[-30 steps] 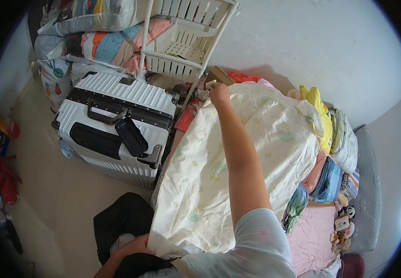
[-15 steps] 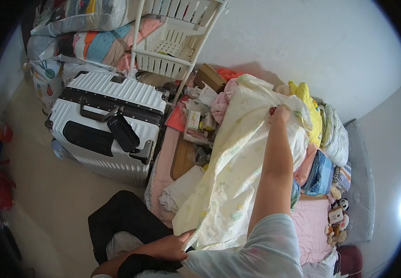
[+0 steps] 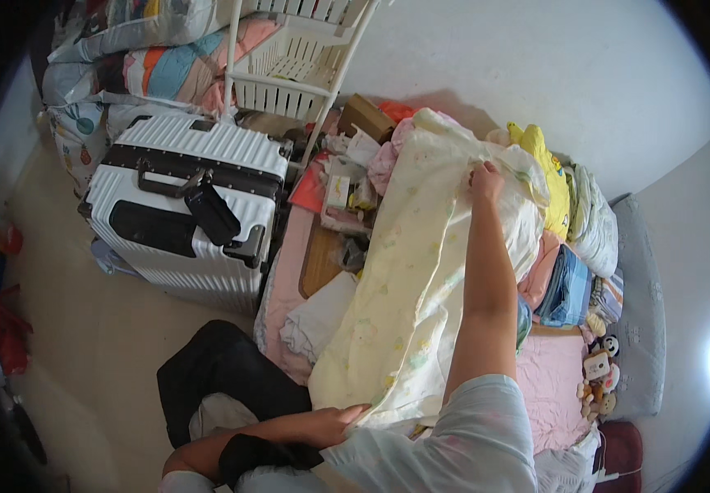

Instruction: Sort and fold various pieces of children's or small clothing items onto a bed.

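A pale yellow cloth (image 3: pixel 396 271) with a small printed pattern hangs stretched between my hands, covering part of the bed. My right hand (image 3: pixel 486 178) reaches out to its far part, fingers closed on the fabric. Near my body, my left hand (image 3: pixel 337 424) holds the cloth's near edge; the fingertips are partly hidden. A lengthwise fold runs down the cloth between the two hands.
Left of the bed stands a white ribbed suitcase (image 3: pixel 195 214), beside a white basket rack (image 3: pixel 289 94). Right of the cloth lie a yellow cushion (image 3: pixel 545 177), folded jeans (image 3: pixel 564 287) and several plush toys (image 3: pixel 597 386). A white cloth (image 3: pixel 319 316) lies left.
My right hand has shifted slightly up and left with the fabric. The cloth's left side has spread flatter, and its fold has moved right. My left hand has moved slightly right along with the near edge.
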{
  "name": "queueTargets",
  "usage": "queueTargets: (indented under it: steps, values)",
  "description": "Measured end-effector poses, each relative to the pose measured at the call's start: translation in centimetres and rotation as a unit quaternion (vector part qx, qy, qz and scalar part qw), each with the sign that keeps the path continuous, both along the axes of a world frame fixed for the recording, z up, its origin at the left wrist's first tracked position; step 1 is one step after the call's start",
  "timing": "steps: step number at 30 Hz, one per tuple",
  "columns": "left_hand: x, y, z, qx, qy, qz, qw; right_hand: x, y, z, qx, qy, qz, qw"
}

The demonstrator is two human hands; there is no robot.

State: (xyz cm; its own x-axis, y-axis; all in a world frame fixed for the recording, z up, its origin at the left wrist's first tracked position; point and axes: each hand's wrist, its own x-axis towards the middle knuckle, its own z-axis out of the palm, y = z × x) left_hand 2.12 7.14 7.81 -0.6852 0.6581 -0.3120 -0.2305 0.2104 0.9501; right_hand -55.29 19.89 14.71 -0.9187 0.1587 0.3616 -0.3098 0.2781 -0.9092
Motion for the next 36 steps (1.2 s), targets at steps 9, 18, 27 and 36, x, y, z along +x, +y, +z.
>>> queueTargets:
  steps: [9,18,27,36]
  values:
    - [-1.2,1.9,1.6,-0.047,-0.004,0.022,0.999,25.9,2.8,-6.9,0.215,-0.060,0.136,0.965]
    - [0.7,5.6,-2.5,0.065,0.129,0.119,0.982,40.7,9.7,-9.7,0.124,-0.640,0.266,0.710]
    - [-1.0,-4.8,-10.9,-0.077,0.016,0.418,0.905,42.1,14.6,-16.8,0.047,-0.600,0.182,0.778]
    - [-0.1,-1.5,-8.3,-0.340,0.177,0.270,0.883,46.7,10.7,-10.0,0.453,-0.003,0.173,0.875]
